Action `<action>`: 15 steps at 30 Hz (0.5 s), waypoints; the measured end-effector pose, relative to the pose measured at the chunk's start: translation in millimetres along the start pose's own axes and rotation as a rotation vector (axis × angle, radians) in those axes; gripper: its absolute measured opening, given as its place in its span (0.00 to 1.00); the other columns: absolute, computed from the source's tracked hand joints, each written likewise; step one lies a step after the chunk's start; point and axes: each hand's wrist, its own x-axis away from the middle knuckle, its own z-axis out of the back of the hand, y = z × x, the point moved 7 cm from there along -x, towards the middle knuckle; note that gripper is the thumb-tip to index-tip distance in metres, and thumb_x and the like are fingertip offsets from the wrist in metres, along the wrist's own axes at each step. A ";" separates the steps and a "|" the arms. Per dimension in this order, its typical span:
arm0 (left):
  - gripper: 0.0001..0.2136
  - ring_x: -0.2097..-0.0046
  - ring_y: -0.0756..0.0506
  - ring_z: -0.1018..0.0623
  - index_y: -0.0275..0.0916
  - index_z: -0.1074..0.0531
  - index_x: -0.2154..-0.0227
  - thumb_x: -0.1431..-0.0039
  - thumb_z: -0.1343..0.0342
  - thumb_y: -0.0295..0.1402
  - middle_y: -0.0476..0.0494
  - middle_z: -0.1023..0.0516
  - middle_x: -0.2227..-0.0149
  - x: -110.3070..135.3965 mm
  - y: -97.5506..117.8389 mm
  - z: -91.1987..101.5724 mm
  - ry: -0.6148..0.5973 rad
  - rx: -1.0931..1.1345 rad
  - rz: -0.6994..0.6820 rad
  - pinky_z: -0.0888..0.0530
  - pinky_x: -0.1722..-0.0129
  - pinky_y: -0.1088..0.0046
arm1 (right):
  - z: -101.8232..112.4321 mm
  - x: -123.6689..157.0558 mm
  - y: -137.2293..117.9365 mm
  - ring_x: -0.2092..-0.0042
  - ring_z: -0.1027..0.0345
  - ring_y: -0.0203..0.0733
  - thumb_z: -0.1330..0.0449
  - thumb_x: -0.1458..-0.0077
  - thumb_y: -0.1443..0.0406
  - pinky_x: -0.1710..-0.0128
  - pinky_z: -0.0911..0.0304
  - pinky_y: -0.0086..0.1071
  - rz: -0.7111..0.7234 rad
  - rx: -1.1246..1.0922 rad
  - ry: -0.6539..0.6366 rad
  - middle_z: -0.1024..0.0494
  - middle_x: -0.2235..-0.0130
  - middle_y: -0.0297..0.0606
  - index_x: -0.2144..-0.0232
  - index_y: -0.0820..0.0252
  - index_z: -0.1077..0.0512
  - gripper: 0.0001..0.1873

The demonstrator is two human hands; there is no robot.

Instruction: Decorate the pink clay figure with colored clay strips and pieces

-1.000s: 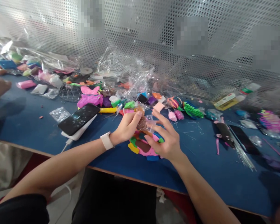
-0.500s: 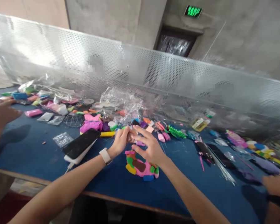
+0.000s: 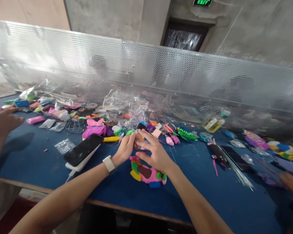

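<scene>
My left hand (image 3: 124,149), with a white watch on its wrist, has its fingers closed on a clear plastic packet (image 3: 138,143) with something brownish inside. My right hand (image 3: 158,154) is against the packet's right side, its fingers stretched out and the thumb apart; part of the packet is hidden behind it. Just below both hands lies a pink modelling clay piece (image 3: 150,179) with brown, green, yellow and blue patches. Its upper right part is covered by my right hand.
A black phone (image 3: 84,149) lies on a white power bank (image 3: 79,165) to the left. Clay lumps and clear wrappers (image 3: 127,107) line the perforated metal screen (image 3: 136,70). A bottle (image 3: 217,122) and wires (image 3: 239,177) are at right. Other people's hands (image 3: 5,123) show at both sides.
The view has tilted down slightly and turned a little left. My hands stay at the packet in nearly the same pose. The other person's hand at right has slipped partly out of view.
</scene>
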 end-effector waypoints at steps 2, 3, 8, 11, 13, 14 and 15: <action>0.40 0.74 0.48 0.30 0.40 0.28 0.73 0.35 0.48 0.78 0.46 0.27 0.77 -0.6 -2.6 4.3 0.050 -0.055 0.007 0.30 0.74 0.70 | -2.0 -1.0 -1.9 0.17 0.40 0.65 0.29 0.26 0.56 0.19 0.35 0.68 -0.001 -0.025 -0.001 0.33 0.18 0.49 0.37 0.54 0.15 0.20; 0.41 0.75 0.49 0.31 0.40 0.28 0.74 0.35 0.49 0.79 0.47 0.28 0.78 -0.8 -3.1 5.9 0.073 -0.091 0.008 0.32 0.75 0.71 | -3.2 -1.3 -2.7 0.17 0.39 0.64 0.30 0.26 0.57 0.19 0.35 0.67 -0.002 -0.035 -0.002 0.32 0.19 0.50 0.40 0.54 0.14 0.17; 0.43 0.78 0.51 0.33 0.41 0.33 0.80 0.35 0.54 0.80 0.48 0.31 0.81 -2.1 1.8 6.7 0.115 -0.187 -0.022 0.37 0.76 0.72 | -8.0 -2.6 -5.0 0.18 0.36 0.61 0.36 0.22 0.62 0.20 0.32 0.64 -0.059 -0.075 -0.015 0.30 0.20 0.53 0.49 0.56 0.14 0.10; 0.43 0.78 0.50 0.30 0.41 0.33 0.82 0.32 0.54 0.78 0.46 0.29 0.82 -5.2 7.2 10.1 0.121 -0.235 -0.060 0.36 0.76 0.72 | -8.4 -6.0 -10.5 0.21 0.31 0.62 0.37 0.21 0.60 0.22 0.29 0.63 -0.073 -0.079 -0.029 0.28 0.23 0.53 0.52 0.56 0.15 0.11; 0.43 0.79 0.49 0.28 0.42 0.34 0.84 0.30 0.55 0.77 0.44 0.29 0.83 -9.9 9.8 15.4 0.115 -0.257 -0.081 0.33 0.76 0.72 | -7.1 -8.2 -13.8 0.26 0.25 0.61 0.37 0.21 0.60 0.26 0.25 0.61 -0.067 -0.068 -0.038 0.23 0.28 0.52 0.51 0.55 0.15 0.11; 0.44 0.79 0.48 0.26 0.42 0.33 0.84 0.28 0.57 0.75 0.43 0.28 0.83 -13.2 11.2 19.4 0.118 -0.259 -0.098 0.31 0.76 0.71 | -5.9 -8.9 -13.9 0.30 0.22 0.60 0.37 0.21 0.59 0.28 0.23 0.60 -0.063 -0.061 -0.041 0.21 0.32 0.52 0.51 0.54 0.15 0.11; 0.43 0.79 0.48 0.26 0.42 0.31 0.84 0.26 0.56 0.74 0.42 0.27 0.83 -16.8 12.5 25.0 0.139 -0.281 -0.116 0.31 0.76 0.71 | -3.6 -9.1 -12.3 0.32 0.21 0.59 0.36 0.22 0.58 0.30 0.22 0.59 -0.064 -0.051 -0.032 0.20 0.35 0.52 0.51 0.54 0.15 0.11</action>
